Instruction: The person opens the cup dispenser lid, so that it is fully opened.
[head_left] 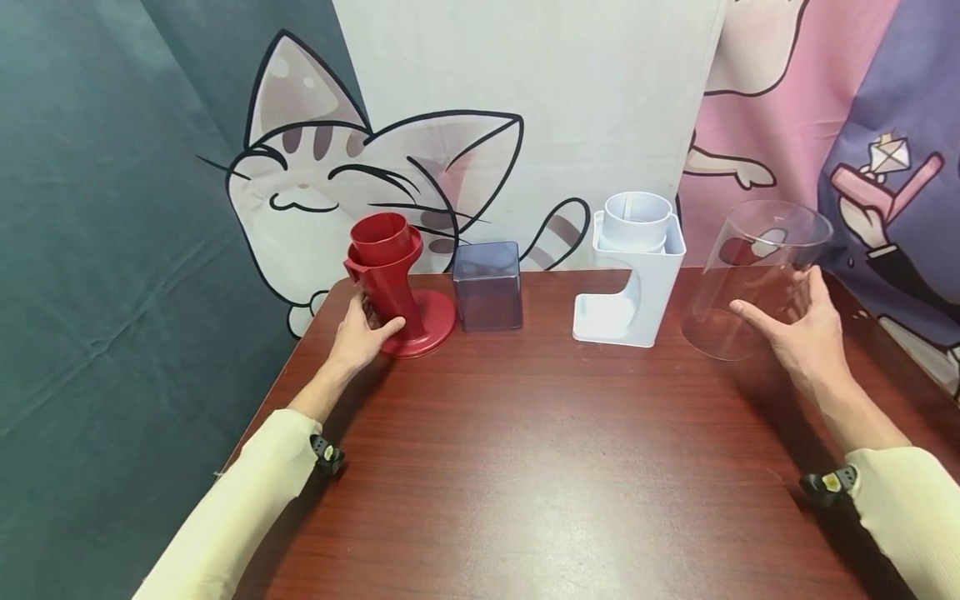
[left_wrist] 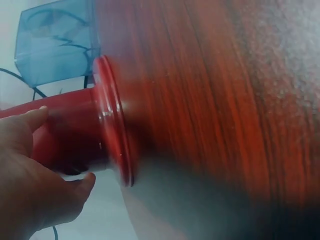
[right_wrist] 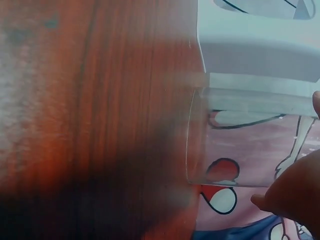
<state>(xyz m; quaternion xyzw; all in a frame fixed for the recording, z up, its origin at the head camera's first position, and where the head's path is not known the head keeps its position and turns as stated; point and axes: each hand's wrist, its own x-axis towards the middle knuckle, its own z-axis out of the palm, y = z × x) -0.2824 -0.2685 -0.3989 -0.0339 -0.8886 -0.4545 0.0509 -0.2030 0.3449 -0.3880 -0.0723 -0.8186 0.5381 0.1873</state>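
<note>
A red stand (head_left: 390, 287) with a round base and a cup-like top stands at the back left of the table. Spread around its column is my left hand (head_left: 357, 335), thumb extended toward the front; in the left wrist view the thumb (left_wrist: 84, 186) looks apart from the column. At the right, a clear cylinder (head_left: 720, 308) stands upright. My right hand (head_left: 813, 333) is beside it, thumb pointing left and fingers reaching behind, partly seen through the wall. Whether the fingertips touch the cylinder cannot be told.
A translucent grey-blue square box (head_left: 487, 287) stands right of the red stand. Between that box and the cylinder is a white holder (head_left: 648, 283) with a round cup in its top. Behind the wooden table (head_left: 525, 467) hangs a printed cloth (head_left: 540, 75).
</note>
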